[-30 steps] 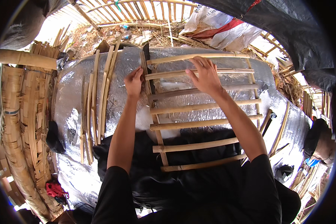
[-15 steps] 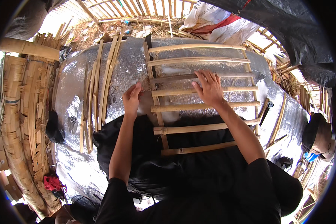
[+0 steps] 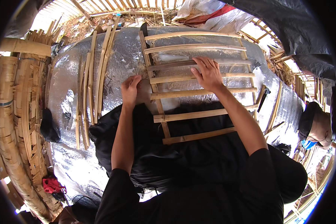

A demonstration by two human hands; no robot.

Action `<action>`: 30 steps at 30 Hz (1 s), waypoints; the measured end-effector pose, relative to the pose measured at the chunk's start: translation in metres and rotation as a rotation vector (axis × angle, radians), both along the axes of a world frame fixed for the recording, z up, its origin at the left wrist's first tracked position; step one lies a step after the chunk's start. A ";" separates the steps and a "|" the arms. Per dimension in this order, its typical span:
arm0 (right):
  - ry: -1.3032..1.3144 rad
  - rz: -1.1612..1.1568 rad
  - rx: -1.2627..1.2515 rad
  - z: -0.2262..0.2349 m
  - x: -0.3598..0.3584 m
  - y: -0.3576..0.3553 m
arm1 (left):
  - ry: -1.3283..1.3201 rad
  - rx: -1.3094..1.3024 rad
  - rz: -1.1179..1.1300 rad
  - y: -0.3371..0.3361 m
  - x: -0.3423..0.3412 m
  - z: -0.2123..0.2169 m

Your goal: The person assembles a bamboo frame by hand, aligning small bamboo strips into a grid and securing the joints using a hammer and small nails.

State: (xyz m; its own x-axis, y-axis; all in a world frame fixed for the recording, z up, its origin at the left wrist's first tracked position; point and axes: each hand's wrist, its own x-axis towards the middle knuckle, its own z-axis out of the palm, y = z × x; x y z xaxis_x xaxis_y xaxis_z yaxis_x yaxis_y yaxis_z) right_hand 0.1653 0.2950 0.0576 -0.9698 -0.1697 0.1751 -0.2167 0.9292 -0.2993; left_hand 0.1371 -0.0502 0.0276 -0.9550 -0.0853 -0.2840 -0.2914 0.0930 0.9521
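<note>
A ladder-like bamboo frame point(image 3: 203, 78), with several cross slats between two side rails, lies in front of me, its near end over my black-clothed lap. My right hand point(image 3: 209, 74) rests flat over the middle of the frame, fingers stretched out across a darker slat point(image 3: 171, 65). To the left of the frame's left rail point(image 3: 155, 88), my left hand point(image 3: 130, 90) hovers with loosely curled fingers, the thumb apart. Nothing shows in its grasp. My right forearm covers parts of the nearer slats.
Silvery foil sheeting point(image 3: 69, 89) spreads beneath the frame. Loose bamboo strips point(image 3: 100, 71) lie to the left, beside a woven bamboo bundle point(image 3: 26, 123). A black-handled tool point(image 3: 264, 98) lies right of the frame. Black plastic point(image 3: 287, 30) hangs at the upper right.
The view has shifted, so the frame and foil appear higher in the picture. My right hand's fingers lie closer together on the dark slat; my left hand stays beside the left rail.
</note>
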 end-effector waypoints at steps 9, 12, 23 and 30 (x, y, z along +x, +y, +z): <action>-0.073 -0.475 0.161 0.016 -0.008 0.187 | -0.070 -0.050 -0.250 0.002 0.005 0.021; -0.212 -0.765 0.164 -0.031 0.033 0.283 | -0.198 0.051 -0.348 0.015 0.011 0.035; -0.542 -0.909 -0.824 0.012 0.040 0.248 | -0.101 0.195 -0.195 0.026 0.017 0.049; -0.424 -0.865 -1.174 0.032 0.049 0.237 | -0.183 0.281 -0.063 0.048 0.021 0.067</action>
